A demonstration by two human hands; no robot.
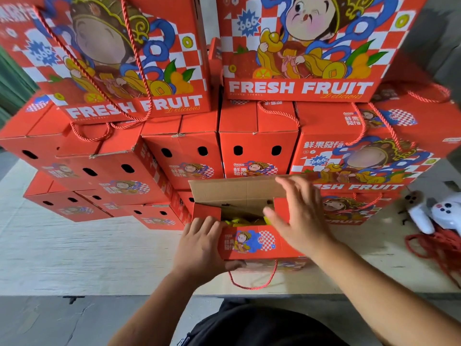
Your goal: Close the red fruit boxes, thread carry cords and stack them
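The open red printed cardboard fruit box [249, 242] sits at the table's near edge, before the stacked red boxes [257, 138]. The left hand [199, 245] grips its left wall; the right hand [296, 216], fingers spread and blurred, hovers over the opening (yellow contents mostly hidden).

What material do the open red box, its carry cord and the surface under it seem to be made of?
Open red box: looks like corrugated cardboard, printed red with a slight sheen outside; its raised flap shows plain brown board inside.
Carry cord: probably twisted synthetic or cotton rope, since spiral strands show.
Surface: pale with fine streaks like grain, perhaps plywood or a woven mat; I cannot tell which.
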